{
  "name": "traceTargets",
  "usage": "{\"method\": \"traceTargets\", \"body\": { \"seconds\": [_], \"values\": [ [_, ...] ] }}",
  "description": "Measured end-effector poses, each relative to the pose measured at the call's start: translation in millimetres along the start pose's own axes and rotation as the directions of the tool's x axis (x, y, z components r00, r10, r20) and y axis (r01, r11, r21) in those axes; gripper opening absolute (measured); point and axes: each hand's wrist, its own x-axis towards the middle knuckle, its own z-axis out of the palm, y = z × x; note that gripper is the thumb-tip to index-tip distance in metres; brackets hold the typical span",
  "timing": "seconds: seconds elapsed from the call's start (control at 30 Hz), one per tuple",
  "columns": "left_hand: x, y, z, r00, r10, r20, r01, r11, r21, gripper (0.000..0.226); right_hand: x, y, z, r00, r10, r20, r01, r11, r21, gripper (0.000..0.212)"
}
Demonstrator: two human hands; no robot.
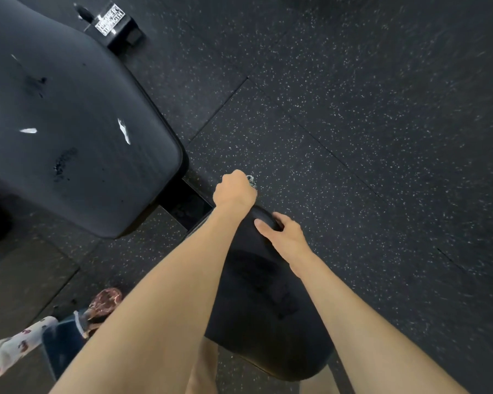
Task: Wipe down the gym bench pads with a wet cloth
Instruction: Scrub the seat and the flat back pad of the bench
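The left hand is reaching forward past the narrow end of the small black padded seat cushion. Its fingers are clenching round a pale crumpled cloth, of which only a small scrap is showing beside the knuckles. The cloth is sitting just beyond the cushion's end, over the black speckled rubber floor; whether it is touching the pad cannot be told. The right hand is gripping that same end of the cushion, thumb lying on top and fingers curling over the edge. The large dark grey back pad, bearing scuffs and small white tears, is standing to the left, apart from the seat cushion. A black frame foot with a white label is showing beyond it. Red-and-white patterned fabric is lying at lower left.
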Motion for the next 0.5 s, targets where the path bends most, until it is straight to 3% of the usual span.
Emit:
{"method": "traceTargets", "body": {
  "seconds": [0.27, 0.37, 0.5],
  "values": [
    [10, -39, -17, 0.985, -0.152, 0.078, 0.166, 0.956, -0.242, 0.040, 1, 4, 2, 0.999, -0.015, -0.031, 0.014, 1.000, -0.028, 0.063],
    [10, -43, -18, 0.972, -0.227, 0.062, 0.235, 0.928, -0.289, 0.032, 2, 4, 1, 1.000, -0.005, -0.011, 0.004, 0.999, -0.036, 0.063],
    [9, -65, -32, 0.961, -0.273, 0.042, 0.276, 0.950, -0.144, 0.032, 2, 4, 1, 1.000, -0.010, -0.012, 0.009, 0.999, -0.047, 0.062]
  ]
}}
